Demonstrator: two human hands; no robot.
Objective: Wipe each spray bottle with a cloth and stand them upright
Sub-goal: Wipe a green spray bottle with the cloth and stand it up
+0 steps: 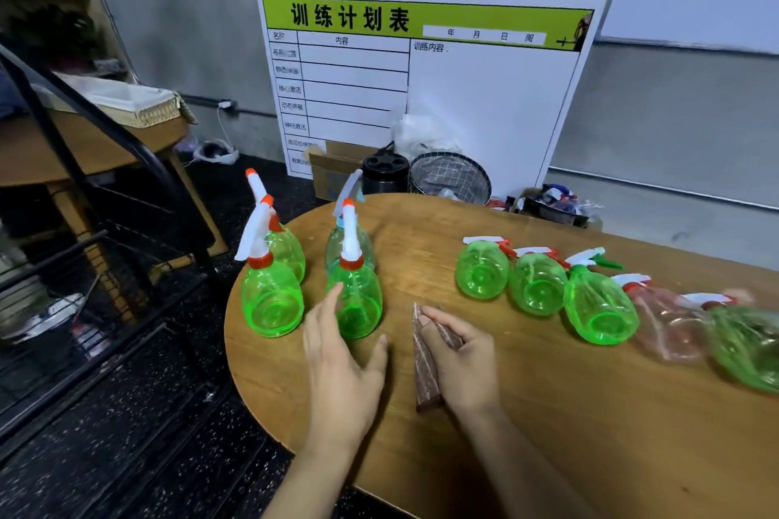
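Several green spray bottles stand upright at the left end of the wooden table; the nearest ones are at the front left and front right. Several more bottles lie on their sides in a row to the right: green ones, a pinkish clear one and a blurred green one. My left hand hovers open just before the upright front-right bottle, fingertips near its side. My right hand grips a folded brown cloth against the table.
A training-plan board leans on the wall behind the table. A cardboard box, black canister and wire basket sit on the floor beyond the far edge. Another table with a wicker basket and a black rack stand left.
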